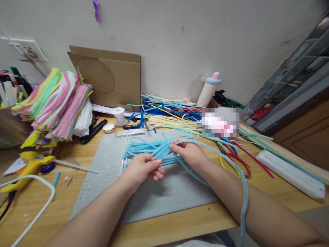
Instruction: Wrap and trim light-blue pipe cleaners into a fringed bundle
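Pinching blue pipe cleaners point(163, 150) between thumb and fingers of left hand point(138, 171) and right hand point(191, 155), angling both inward above gray mat point(164, 199) on table point(180, 224). Can't read black pen point(130, 126), too small.

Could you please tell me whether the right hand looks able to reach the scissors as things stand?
Probably yes: the scissors lie on the table close beside the right forearm. However, a loose blue strand crosses their handles, and the right hand appears occupied with blue strips.
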`<state>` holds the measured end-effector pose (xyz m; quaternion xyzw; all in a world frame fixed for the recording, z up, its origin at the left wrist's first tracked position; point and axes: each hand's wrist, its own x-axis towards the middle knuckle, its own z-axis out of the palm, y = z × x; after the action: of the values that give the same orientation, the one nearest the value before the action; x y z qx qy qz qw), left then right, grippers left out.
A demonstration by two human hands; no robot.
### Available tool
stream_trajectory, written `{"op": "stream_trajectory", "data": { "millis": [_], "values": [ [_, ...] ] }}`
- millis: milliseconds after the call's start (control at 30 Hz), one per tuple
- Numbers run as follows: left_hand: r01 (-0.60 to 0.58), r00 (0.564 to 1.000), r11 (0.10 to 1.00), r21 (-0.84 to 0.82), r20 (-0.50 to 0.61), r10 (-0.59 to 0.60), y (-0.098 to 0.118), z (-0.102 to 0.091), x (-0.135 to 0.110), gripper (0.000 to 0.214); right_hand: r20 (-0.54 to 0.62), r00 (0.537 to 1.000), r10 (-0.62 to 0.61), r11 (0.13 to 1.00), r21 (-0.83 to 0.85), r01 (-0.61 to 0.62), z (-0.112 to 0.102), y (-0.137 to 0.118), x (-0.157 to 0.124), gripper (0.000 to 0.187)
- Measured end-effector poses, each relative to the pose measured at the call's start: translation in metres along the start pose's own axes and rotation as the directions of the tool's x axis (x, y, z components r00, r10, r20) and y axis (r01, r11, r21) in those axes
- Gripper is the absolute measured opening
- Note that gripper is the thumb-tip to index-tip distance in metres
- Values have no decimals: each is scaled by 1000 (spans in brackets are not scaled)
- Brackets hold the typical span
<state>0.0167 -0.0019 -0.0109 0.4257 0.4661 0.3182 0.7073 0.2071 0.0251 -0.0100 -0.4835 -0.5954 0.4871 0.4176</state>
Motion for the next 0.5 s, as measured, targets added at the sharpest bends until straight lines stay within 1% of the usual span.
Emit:
{"op": "stream_trajectory", "data": {
  "millis": [100, 233, 333, 500],
  "values": [
    [4, 1000, 1000, 15, 0, -4, 0, 0, 0, 34, -24, 1000, 15, 1000, -26, -16, -1, -1, 1, 26],
    [-27, 1000, 999, -27, -9, 27, 0, -2, 0, 37, -53, 998, 15, 999, -36, -17, -3, 1, 2, 27],
    [-42, 999, 998, -46, -3, 42, -1, -5, 2, 32, -44, 999, 10, 999, -35, -11, -3, 2, 3, 27],
    [-6, 1000, 998, -59, 0, 6, -2, -5, 3, 27, -15, 1000, 2, 1000, -30, -2, -1, 3, 2, 25]
  ]
}}
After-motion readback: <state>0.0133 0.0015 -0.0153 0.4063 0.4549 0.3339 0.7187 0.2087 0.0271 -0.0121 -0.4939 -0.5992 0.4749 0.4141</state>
